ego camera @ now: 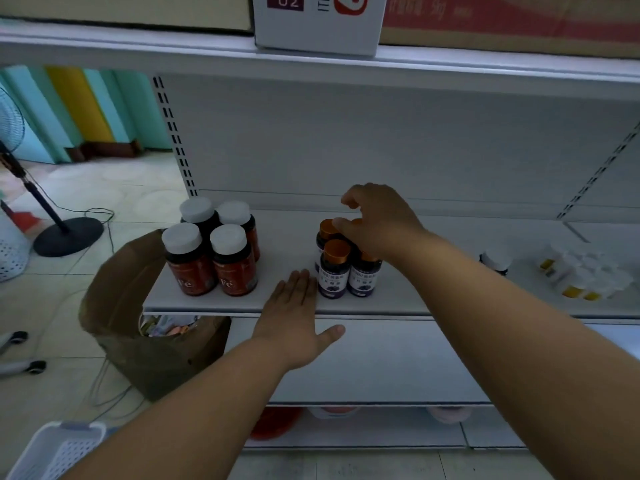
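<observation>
On the shelf (289, 247), a cluster of larger bottles (211, 251) stands left of the smaller bottles (346, 268); a bag (117, 292) sits below the shelf's left end.

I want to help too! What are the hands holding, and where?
The right hand grips a back purple bottle by its orange cap; the left hand holds nothing.

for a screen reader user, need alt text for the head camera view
A person's right hand curls over a cluster of orange-capped, purple-labelled bottles on a white shelf, while the left hand lies flat on the shelf just left of them. Four white-capped red bottles stand further left.
</observation>
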Motion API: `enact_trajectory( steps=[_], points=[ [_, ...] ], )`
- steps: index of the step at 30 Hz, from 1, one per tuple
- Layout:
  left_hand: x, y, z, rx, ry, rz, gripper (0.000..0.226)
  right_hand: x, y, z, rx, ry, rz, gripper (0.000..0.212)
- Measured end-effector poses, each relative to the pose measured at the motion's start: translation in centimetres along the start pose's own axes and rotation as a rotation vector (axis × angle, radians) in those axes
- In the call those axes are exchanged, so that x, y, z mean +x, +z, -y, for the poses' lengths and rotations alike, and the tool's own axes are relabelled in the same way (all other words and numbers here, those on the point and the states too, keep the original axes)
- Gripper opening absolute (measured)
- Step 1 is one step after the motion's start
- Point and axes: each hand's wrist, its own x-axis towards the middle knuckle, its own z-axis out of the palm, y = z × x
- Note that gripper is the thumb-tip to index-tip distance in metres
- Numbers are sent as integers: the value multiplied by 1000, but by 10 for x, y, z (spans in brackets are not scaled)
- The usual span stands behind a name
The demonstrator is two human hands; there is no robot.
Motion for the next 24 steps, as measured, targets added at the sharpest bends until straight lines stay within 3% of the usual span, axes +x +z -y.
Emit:
enact_trajectory(
  steps=[5,12,19,22,24],
  points=[
    [0,-2,0,-16,0,17,103,22,14,7,-78,31,133,41],
    [-1,-5,1,-53,6,36,103,29,24,12,-93,52,107,28],
    [-12,-31,7,-403,-3,6,91,-10,22,13,243,-173,-271,28],
    [-28,-40,7,-688,-48,-122,78,-30,14,26,301,-263,-505,24],
    [-44,-47,5,-894,-77,-288,71,-45,8,37,350,-267,-611,28]
  ],
)
